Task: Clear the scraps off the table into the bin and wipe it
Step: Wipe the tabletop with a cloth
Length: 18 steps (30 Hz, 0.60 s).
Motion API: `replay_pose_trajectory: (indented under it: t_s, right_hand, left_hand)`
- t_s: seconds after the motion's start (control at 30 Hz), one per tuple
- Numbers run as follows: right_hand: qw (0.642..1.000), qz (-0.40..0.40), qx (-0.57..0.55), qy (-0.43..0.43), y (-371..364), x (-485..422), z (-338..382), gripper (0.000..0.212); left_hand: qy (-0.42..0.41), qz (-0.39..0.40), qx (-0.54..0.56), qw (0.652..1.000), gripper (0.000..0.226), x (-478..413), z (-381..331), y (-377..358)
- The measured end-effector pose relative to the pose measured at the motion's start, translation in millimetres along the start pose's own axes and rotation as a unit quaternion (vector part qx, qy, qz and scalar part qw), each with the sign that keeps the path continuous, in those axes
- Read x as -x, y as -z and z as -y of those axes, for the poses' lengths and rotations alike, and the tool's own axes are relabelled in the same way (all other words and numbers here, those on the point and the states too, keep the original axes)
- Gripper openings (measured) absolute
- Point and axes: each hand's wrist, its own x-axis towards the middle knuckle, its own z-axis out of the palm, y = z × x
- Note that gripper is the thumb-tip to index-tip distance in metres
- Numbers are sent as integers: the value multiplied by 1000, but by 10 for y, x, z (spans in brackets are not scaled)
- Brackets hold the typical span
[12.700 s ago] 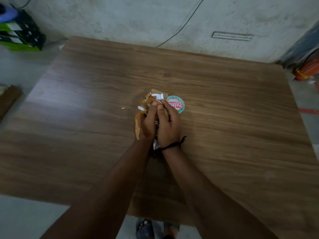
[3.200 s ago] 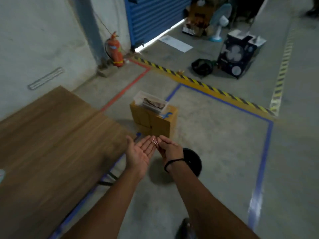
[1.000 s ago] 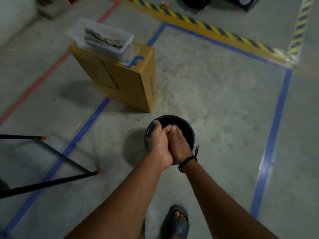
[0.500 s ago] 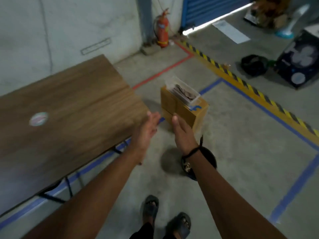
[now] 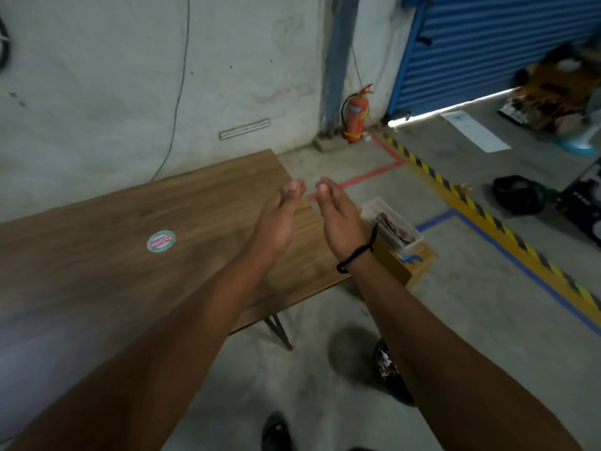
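Observation:
The brown wooden table (image 5: 97,271) fills the left of the view. A round green and red label (image 5: 161,241) lies flat on it. My left hand (image 5: 279,216) and my right hand (image 5: 338,216) are raised side by side over the table's right end, palms facing each other, fingers straight, nothing in either. The dark round bin (image 5: 388,374) stands on the floor below my right forearm, which hides most of it; paper scraps show inside.
A cardboard box (image 5: 403,265) with a clear tray of scraps (image 5: 390,222) on top stands right of the table. A red fire extinguisher (image 5: 354,115) leans at the wall. Black and yellow floor tape (image 5: 487,219) runs diagonally. A table leg (image 5: 279,332) angles out near the bin.
My view has swung left from the bin back toward the table. Both hands have risen and now hover over the table's right end, still empty.

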Motion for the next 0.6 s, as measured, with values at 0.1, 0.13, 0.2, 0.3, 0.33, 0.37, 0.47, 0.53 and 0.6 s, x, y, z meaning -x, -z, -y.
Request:
replay_pose_trajectory:
  t_s: [0.1,0.13,0.2,0.3,0.33,0.37,0.47,0.53,0.6]
  right_hand:
    - [999,-16,31,-16,40,-158,-127,50]
    - [999,-22,41,-15,69,-228,-173,53]
    - [998,-39,50,-23,125,-390,-269,65]
    - [994,-70,56,-60,308,-670,-497,76]
    - [993,-77,64,-66,382,-774,-592,73]
    - [992,-83,69,-71,451,-875,-688,66]
    - [989,-84,69,-100,677,-1211,-1105,49]
    - [987,-81,79,-113,805,-1393,-1411,45]
    - [985,-67,85,-133,896,-1576,-1760,46]
  left_hand:
    - [-6,8,-14,1000,40,-217,63,-218]
    - [-19,15,-27,999,37,-308,92,-303]
    - [-35,37,-60,997,34,-523,170,-474]
    - [-40,47,-103,993,33,-867,364,-735]
    - [-40,51,-117,991,33,-988,462,-831]
    - [-39,57,-128,989,34,-1106,559,-922]
    - [-20,74,-160,984,44,-1429,903,-1168]
    - [0,86,-193,977,45,-1614,1145,-1295]
    - [18,109,-251,962,41,-1812,1442,-1384]
